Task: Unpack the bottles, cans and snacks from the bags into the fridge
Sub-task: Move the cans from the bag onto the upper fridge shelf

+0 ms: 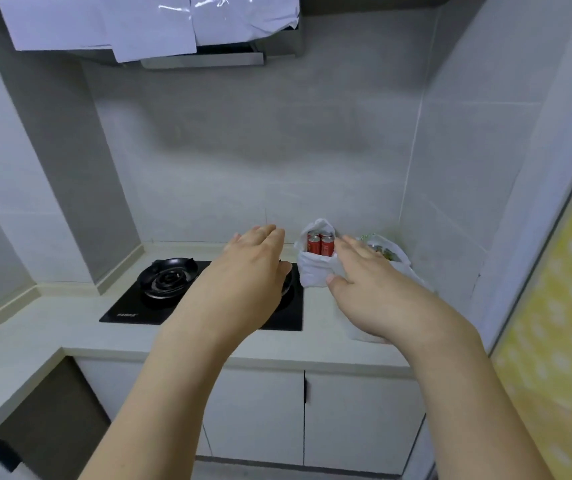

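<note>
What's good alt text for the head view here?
Two bare hands reach over a kitchen counter toward a white plastic bag holding red cans; the right hand is open at the bag, the left hand open above a black gas hob. A second bag sits behind the right hand.

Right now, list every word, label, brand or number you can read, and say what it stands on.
None can be read for certain.
Black glass gas hob: small white brand mark at its front left corner, too blurred to read.
Red drink cans in the white plastic bag: white lettering, too small to read.
Second plastic bag: no print legible.
</note>
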